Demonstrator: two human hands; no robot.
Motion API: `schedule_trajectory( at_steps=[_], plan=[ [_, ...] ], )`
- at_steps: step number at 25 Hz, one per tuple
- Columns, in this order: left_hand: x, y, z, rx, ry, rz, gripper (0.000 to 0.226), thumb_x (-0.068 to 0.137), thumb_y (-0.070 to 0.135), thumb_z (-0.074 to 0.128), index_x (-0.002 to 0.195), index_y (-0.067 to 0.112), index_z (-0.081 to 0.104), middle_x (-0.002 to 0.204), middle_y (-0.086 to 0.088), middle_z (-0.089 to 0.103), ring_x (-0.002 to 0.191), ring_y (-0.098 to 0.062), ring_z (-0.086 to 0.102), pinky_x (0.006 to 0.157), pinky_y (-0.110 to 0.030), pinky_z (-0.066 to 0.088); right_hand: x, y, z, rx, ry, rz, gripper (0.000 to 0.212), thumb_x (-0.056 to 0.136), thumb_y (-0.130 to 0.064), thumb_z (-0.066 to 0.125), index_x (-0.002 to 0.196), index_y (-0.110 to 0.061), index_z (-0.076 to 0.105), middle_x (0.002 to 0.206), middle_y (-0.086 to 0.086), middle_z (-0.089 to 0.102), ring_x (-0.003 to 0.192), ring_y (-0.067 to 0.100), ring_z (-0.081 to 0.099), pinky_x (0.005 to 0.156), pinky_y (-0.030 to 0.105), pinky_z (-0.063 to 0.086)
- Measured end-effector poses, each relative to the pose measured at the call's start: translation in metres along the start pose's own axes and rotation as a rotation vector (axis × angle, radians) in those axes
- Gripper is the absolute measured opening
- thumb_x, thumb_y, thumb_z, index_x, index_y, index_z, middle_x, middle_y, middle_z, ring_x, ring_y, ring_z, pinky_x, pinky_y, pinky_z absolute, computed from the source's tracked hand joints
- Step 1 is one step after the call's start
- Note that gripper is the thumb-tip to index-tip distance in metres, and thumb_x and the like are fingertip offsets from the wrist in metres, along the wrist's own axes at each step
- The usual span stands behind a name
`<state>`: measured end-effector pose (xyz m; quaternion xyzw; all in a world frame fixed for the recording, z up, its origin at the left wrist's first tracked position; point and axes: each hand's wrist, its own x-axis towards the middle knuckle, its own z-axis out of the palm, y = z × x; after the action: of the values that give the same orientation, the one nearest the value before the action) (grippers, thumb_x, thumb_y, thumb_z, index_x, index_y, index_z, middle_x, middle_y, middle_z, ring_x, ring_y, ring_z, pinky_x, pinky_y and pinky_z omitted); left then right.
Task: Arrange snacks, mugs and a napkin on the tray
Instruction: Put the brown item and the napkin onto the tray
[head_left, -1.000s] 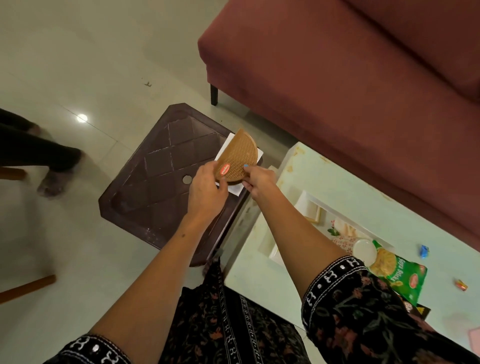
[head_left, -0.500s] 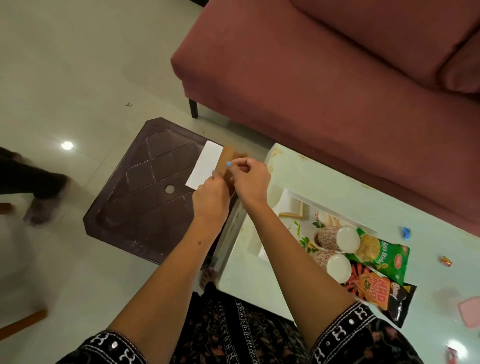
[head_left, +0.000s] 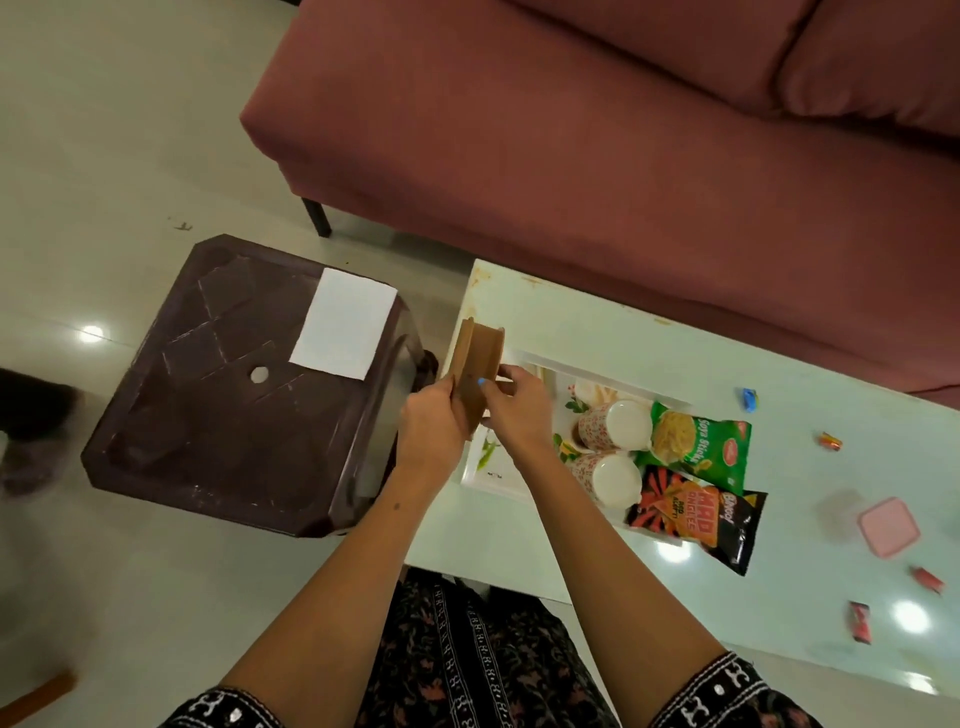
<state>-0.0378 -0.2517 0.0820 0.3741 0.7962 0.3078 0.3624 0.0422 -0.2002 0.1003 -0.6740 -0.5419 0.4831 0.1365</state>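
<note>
Both my hands hold a brown half-round napkin holder (head_left: 475, 364) on edge above the left end of the white tray (head_left: 480, 480). My left hand (head_left: 428, 428) grips its near side and my right hand (head_left: 511, 408) its right side. On the tray lie two floral mugs (head_left: 613, 423) (head_left: 608, 475) on their sides, a green snack bag (head_left: 698, 447) and an orange-black snack bag (head_left: 698, 514). A white napkin (head_left: 345, 322) lies flat on the brown stool (head_left: 218, 415), apart from my hands.
The tray sits on a pale green low table (head_left: 779, 582) with small wrapped candies (head_left: 748, 400) (head_left: 831, 441) (head_left: 860, 621) and a pink lid (head_left: 888, 527). A maroon sofa (head_left: 571, 130) runs behind the table. Another person's feet (head_left: 31, 431) are on the floor at far left.
The brown holder has come off the napkin on the stool and moved right, over the tray's left end. It has turned from flat-faced to edge-on. The napkin stays on the stool.
</note>
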Motion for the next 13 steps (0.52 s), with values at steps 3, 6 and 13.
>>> schedule_trajectory(
  at_steps=[3,6,13],
  plan=[
    [-0.007,0.001,0.037,0.035,-0.055,-0.031,0.024,0.09,0.024,0.056,0.108,0.011,0.065,0.094,-0.006,0.071,0.073,-0.014,0.059,0.071,-0.018,0.049,0.001,0.033,-0.022,-0.011,0.024,0.057,0.032,0.09,-0.014,0.056,0.121,-0.007,0.061,0.114,0.015,0.068,0.102,0.029,0.066,0.086,0.048,0.055],
    [-0.01,-0.002,0.069,0.087,-0.165,-0.062,0.026,0.09,0.022,0.057,0.113,0.011,0.063,0.103,-0.008,0.07,0.086,-0.022,0.065,0.086,-0.03,0.052,0.009,0.063,-0.037,-0.044,0.04,0.089,0.03,0.09,-0.013,0.054,0.118,-0.011,0.063,0.112,0.012,0.069,0.099,0.028,0.066,0.083,0.046,0.056],
    [-0.003,-0.021,0.116,0.038,-0.26,-0.105,0.027,0.09,0.016,0.054,0.116,0.008,0.061,0.109,-0.013,0.068,0.094,-0.024,0.061,0.097,-0.04,0.048,0.036,0.122,-0.031,-0.068,0.04,0.17,0.031,0.091,-0.01,0.054,0.121,-0.012,0.062,0.115,0.009,0.069,0.107,0.024,0.064,0.091,0.038,0.052]
  ],
)
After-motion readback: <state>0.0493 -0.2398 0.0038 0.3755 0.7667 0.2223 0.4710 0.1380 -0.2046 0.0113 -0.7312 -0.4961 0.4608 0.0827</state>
